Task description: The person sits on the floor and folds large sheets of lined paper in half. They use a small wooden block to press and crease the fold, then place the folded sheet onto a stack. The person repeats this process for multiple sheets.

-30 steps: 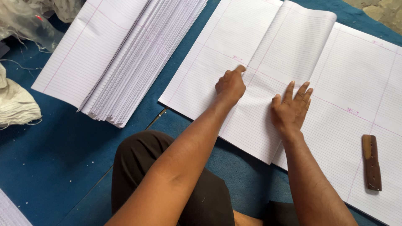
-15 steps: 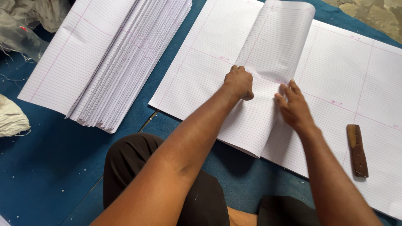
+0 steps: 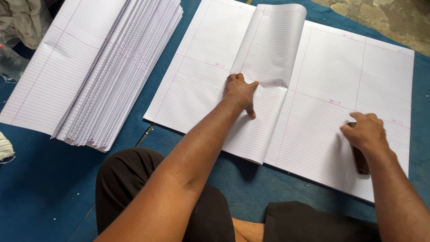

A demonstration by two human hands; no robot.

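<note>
The right hand [image 3: 365, 133] had left the folded ruled sheet [image 3: 264, 85] and moved out to about four o'clock, where it closed over the dark wooden creasing stick [image 3: 359, 161] lying on the large flat sheets [image 3: 349, 67]. The left hand [image 3: 239, 92] stayed pressed, fingers curled, on the fold at centre. A fanned stack of folded sheets [image 3: 112, 67] lay at ten o'clock. The fold looked ready for creasing.

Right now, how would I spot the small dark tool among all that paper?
Find the big white ruled sheets spread on the blue mat. At their right side, under the right hand, lies a narrow dark brown wooden block, the only dark thing on the paper.
</note>
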